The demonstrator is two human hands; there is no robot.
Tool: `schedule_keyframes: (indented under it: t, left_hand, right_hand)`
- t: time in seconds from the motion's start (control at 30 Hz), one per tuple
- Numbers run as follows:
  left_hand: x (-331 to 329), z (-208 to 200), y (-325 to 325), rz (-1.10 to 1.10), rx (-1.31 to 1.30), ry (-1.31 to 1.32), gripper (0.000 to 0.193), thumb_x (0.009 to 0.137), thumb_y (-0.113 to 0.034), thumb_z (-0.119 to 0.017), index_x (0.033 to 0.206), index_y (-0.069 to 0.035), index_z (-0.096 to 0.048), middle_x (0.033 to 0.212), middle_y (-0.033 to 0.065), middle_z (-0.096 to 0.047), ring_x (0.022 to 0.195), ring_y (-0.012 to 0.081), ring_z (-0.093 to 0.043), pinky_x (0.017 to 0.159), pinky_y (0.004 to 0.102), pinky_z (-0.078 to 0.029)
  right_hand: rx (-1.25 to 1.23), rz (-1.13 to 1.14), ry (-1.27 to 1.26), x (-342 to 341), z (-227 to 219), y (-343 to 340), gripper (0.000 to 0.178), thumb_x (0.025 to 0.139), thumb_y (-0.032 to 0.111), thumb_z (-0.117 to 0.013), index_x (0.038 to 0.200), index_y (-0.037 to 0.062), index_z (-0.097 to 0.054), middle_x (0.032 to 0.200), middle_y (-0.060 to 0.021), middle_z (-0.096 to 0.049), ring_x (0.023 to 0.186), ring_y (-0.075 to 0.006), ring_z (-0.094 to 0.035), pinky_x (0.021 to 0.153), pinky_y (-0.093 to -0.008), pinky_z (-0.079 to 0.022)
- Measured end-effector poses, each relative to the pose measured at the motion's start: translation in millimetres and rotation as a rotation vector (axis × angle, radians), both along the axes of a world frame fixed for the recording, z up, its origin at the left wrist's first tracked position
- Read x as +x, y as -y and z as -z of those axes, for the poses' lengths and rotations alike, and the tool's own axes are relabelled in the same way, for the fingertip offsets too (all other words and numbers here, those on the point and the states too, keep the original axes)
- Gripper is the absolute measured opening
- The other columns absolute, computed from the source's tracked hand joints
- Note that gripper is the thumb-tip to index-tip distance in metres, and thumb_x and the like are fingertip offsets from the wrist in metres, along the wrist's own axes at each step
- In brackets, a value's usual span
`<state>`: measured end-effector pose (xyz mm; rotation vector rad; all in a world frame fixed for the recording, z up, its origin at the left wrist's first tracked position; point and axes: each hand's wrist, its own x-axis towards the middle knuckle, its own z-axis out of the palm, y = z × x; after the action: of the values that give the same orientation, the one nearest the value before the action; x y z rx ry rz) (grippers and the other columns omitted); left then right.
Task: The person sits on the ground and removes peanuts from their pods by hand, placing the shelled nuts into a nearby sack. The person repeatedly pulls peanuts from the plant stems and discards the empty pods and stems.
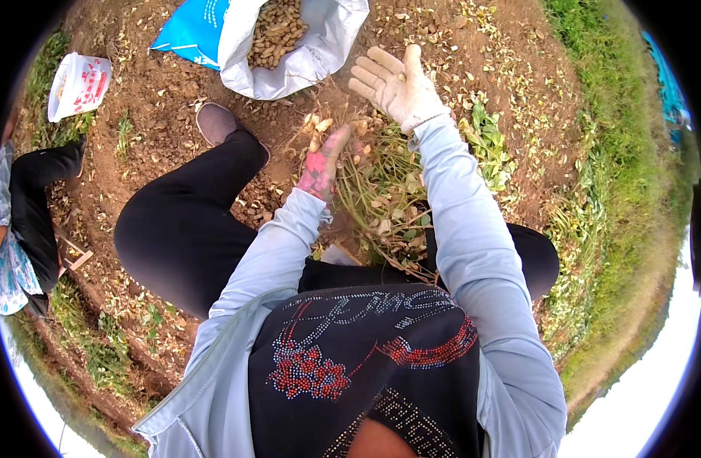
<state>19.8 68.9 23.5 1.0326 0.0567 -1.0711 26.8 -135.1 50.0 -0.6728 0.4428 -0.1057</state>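
Note:
My left hand (320,172), in a pink patterned glove, is closed around a bunch of peanut plants at its root end. Peanuts in their shells (318,130) hang by thin roots just beyond it. The green and yellowing peanut plants (381,198) trail to the right of that hand, between my legs. My right hand (402,90), in a pale cloth glove, is held open with its fingers spread and nothing in it, at the right of a sack. This white woven sack (289,80) stands with its mouth wide and holds many peanuts (278,34).
Beside the sack lies a blue bag (190,34). A white bucket (82,85) with red print stands far left. Another person (26,214) sits at the left edge, by a small wooden stool (79,258). Leaves litter the brown soil; grass (618,168) borders the right.

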Motion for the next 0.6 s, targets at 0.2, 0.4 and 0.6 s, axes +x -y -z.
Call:
schedule_keyframes:
  t: [0.2, 0.4, 0.6]
  left_hand:
    - [3, 10, -1, 0.01, 0.002, -0.003, 0.047, 0.096, -0.039, -0.047, 0.129, -0.006, -0.049, 0.097, 0.0048, -0.059, 0.084, 0.0139, -0.058, 0.077, 0.0289, -0.05]
    - [1, 3, 3, 0.038, -0.036, -0.001, 0.049, 0.095, -0.043, -0.048, 0.126, -0.005, -0.051, 0.095, 0.0039, -0.058, 0.083, 0.0129, -0.058, 0.076, 0.0287, -0.05]
    - [2, -8, 4, -0.005, -0.008, -0.048, 0.047, 0.093, -0.041, -0.051, 0.123, -0.004, -0.053, 0.094, 0.0042, -0.06, 0.081, 0.013, -0.059, 0.073, 0.0286, -0.051]
  right_hand:
    - [0.121, -0.12, 0.04, -55, -7, -18, 0.106, 0.076, 0.078, -0.035, 0.142, -0.0037, -0.021, 0.144, -0.0281, -0.025, 0.133, -0.0392, -0.03, 0.11, -0.0489, -0.027]
    - [0.128, -0.116, 0.061, -78, -7, -17, 0.105, 0.075, 0.079, -0.035, 0.143, -0.0008, -0.021, 0.143, -0.0262, -0.026, 0.131, -0.0364, -0.032, 0.108, -0.0454, -0.028]
    - [-0.788, -0.284, -0.418, -89, -35, -27, 0.047, 0.096, 0.042, -0.042, 0.12, 0.0041, -0.057, 0.104, -0.0047, -0.064, 0.091, -0.0157, -0.058, 0.079, -0.0279, -0.047]
